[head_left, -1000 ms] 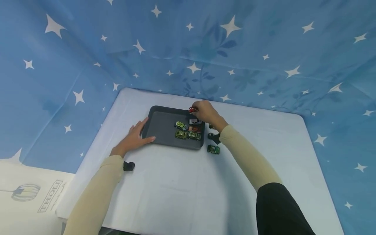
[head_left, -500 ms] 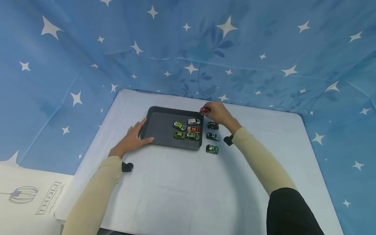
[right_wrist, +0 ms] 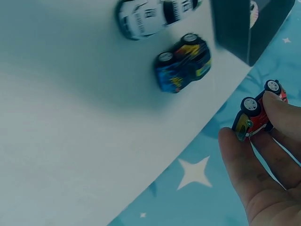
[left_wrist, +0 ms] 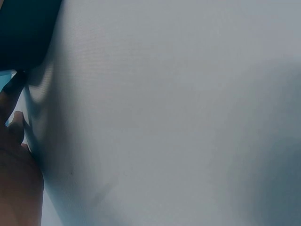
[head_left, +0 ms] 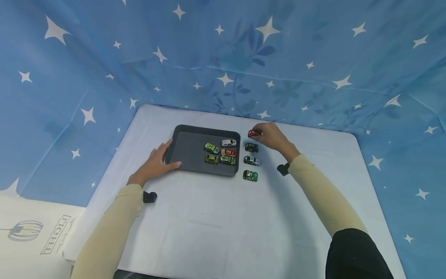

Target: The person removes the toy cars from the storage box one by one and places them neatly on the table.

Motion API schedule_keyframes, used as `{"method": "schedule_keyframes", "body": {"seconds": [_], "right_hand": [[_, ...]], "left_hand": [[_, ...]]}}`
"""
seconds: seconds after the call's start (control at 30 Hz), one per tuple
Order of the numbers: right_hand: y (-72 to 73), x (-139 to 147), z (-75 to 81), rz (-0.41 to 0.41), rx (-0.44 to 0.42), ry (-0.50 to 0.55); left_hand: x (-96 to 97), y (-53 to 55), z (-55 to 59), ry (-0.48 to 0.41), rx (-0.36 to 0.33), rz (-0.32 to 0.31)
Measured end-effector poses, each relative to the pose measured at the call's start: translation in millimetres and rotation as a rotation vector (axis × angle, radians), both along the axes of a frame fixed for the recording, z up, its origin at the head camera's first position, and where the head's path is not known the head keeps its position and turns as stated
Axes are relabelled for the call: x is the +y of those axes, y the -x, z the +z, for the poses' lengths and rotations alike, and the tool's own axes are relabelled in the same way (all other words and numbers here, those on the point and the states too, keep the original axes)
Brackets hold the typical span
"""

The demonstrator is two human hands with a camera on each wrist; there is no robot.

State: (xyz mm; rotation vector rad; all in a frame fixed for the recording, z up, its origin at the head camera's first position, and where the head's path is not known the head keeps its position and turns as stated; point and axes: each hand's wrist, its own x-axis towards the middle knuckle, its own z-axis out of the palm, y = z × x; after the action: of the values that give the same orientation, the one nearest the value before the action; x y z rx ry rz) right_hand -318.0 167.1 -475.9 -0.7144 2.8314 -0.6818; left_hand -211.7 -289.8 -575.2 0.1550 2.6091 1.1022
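Observation:
My right hand pinches a red toy car between thumb and fingers, just past the back right corner of a dark grey tray. In the right wrist view the red car's wheels face up toward the thumb. With fingers spread, my left hand touches the tray's left end, its thumb at the front rim. Several toy cars stand in the right half of the tray, among them a white one and an orange one. Right of the tray, a dark car, a silver car and a green car form a column.
A white table carries everything. Behind it hangs a blue curtain with white stars, close to the table's back edge. A cream cloth with a printed whisk lies at the lower left.
My right hand has carried the red car from over the tray's back right corner rightward, to behind the dark car, uncovering the column of cars. The left hand stays at the tray.

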Motion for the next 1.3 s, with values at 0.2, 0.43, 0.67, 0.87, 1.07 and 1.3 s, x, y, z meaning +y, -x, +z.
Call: {"method": "schedule_keyframes", "body": {"seconds": [0.2, 0.43, 0.67, 0.87, 1.07, 1.3], "right_hand": [[-1.5, 15.3, -4.2, -0.004, -0.003, -0.010], [-4.5, 27.6, -10.3, -0.029, -0.023, -0.017], [-8.1, 38.6, -17.9, -0.064, -0.053, -0.047], [-9.8, 47.7, -27.4, -0.063, -0.062, -0.057], [-9.6, 53.3, -38.6, -0.105, -0.081, -0.089], [-9.6, 55.1, -46.4, -0.117, -0.120, -0.108]], "left_hand": [[-1.2, 2.4, -1.0, 0.005, -0.001, -0.004], [-0.8, 1.4, 2.0, 0.001, -0.007, 0.000], [-0.7, 0.7, 0.5, 0.005, -0.011, 0.003], [-0.5, 0.8, -0.1, 0.003, -0.002, 0.003], [0.5, 0.0, -0.4, -0.004, 0.022, -0.010], [0.5, -0.5, 0.2, -0.006, 0.014, 0.003]]}}
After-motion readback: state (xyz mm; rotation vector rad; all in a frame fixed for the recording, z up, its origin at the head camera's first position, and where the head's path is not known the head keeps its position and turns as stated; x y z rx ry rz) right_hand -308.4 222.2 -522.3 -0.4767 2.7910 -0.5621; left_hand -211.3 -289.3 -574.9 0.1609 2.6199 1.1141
